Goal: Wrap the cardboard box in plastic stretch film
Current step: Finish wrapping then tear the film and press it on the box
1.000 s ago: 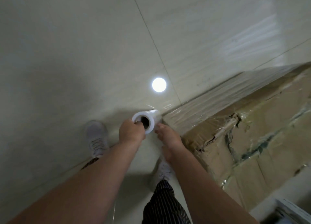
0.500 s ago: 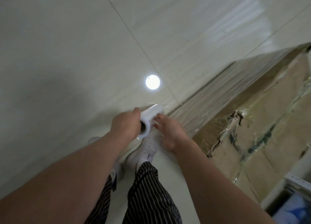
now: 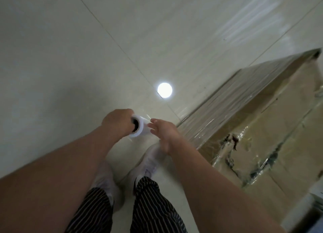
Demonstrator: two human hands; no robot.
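A large cardboard box [image 3: 272, 138] lies on the floor at the right, its long side covered in clear stretch film [image 3: 227, 108] and its top patched with torn tape. A white roll of stretch film [image 3: 140, 127] is held low in front of me, close to the box's near corner. My left hand [image 3: 118, 121] grips the roll's near end, fingers hooked into the core. My right hand [image 3: 163, 132] rests against the roll's right side with fingers extended; film runs from the roll toward the box.
Pale glossy floor tiles [image 3: 87, 57] spread to the left and ahead, with a bright round lamp reflection [image 3: 164, 90]. My feet in light shoes [image 3: 150, 161] and striped trousers stand just left of the box. A white object [image 3: 312, 203] sits at the lower right edge.
I have stepped along the box's side; the view swung and the box shifted right. The roll stays in both hands and has moved away from the box's corner, with more film paid out.
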